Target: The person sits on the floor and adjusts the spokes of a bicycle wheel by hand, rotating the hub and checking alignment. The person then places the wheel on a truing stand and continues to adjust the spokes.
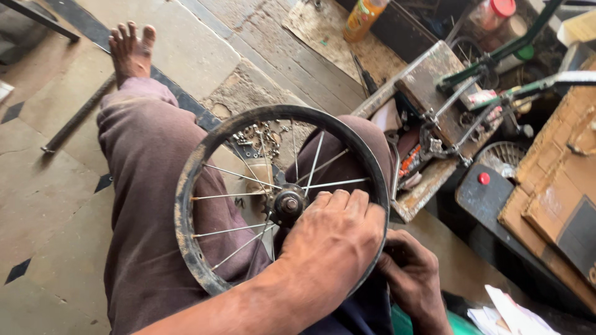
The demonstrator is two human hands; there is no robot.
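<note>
Wheel: a small dark bicycle wheel (192, 186) sits at the centre of my frame, resting across my lap, its rim dusty and scuffed, with no tyre that I can see.
Hub: the hub (288, 203) with its small toothed sprocket lies just left of my left hand; thin steel spokes (233, 231) fan out from it to the rim.
Left hand: my left hand (332, 239) lies over the right half of the wheel, fingers curled down across the spokes near the hub, gripping them and steadying the wheel.
Right hand: my right hand (413, 276) sits lower right, just outside the rim, fingers pinched narrow at the rim's edge; I cannot tell what it holds, since the left hand and rim hide the fingertips.
Legs: my trousers (143, 186) fill the left of the frame, a bare foot (131, 46) at the upper left on the stone floor (49, 186).
Surroundings: a wooden block with a green bicycle frame (496, 56) stands upper right, cardboard (559, 180) at the right edge.
Doing it well: I judge the wheel should stay braced flat on the thigh, the left hand firm, so the right fingers can work one point of the rim without the wheel turning.
</note>
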